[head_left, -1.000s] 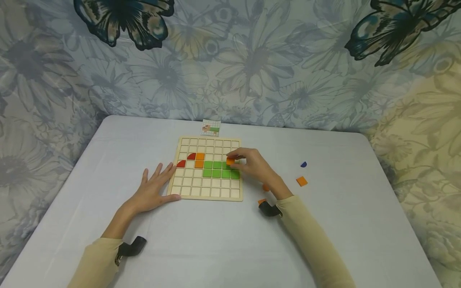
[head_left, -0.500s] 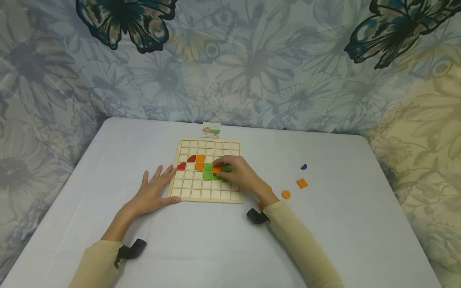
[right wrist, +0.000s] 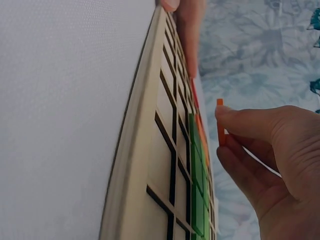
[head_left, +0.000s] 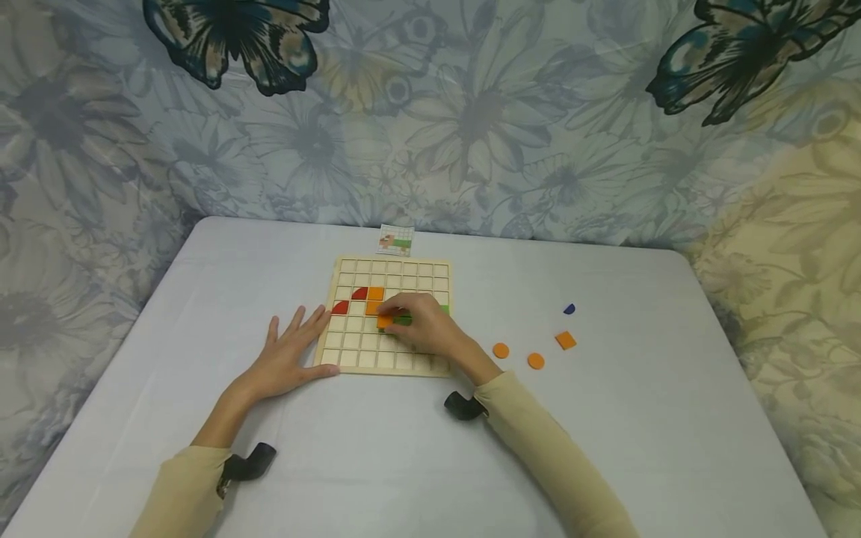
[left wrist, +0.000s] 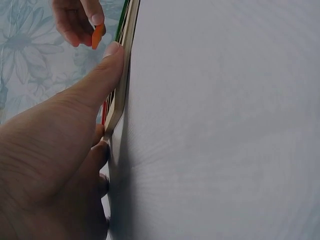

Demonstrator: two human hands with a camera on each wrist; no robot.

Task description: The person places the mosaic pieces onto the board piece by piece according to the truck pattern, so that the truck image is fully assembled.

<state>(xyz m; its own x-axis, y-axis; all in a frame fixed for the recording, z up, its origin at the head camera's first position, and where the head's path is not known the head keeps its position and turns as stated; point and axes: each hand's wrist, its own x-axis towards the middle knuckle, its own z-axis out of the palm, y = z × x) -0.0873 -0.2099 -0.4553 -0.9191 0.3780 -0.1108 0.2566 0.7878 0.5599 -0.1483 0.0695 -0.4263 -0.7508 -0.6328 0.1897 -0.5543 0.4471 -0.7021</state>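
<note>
Right grip [head_left: 422, 323] pinches orange tile [head_left: 384, 322] — left grip [head_left: 282, 362] splayed

white-surfaced table [head_left: 350, 463] | wooden grid board [head_left: 383, 370] lying flat toward far side | small printed card [head_left: 395, 240] between board and far edge | right of board: orange disc [head_left: 501, 350], second orange disc [head_left: 535, 362] near it, orange square [head_left: 566, 340], blue half-disc [head_left: 569, 308] farthest back

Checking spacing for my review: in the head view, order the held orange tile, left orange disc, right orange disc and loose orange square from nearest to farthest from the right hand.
1. Held orange tile: pinched by the right hand.
2. Left orange disc: right of the board.
3. Right orange disc: slightly farther right.
4. Loose orange square: farthest right of these.
</note>
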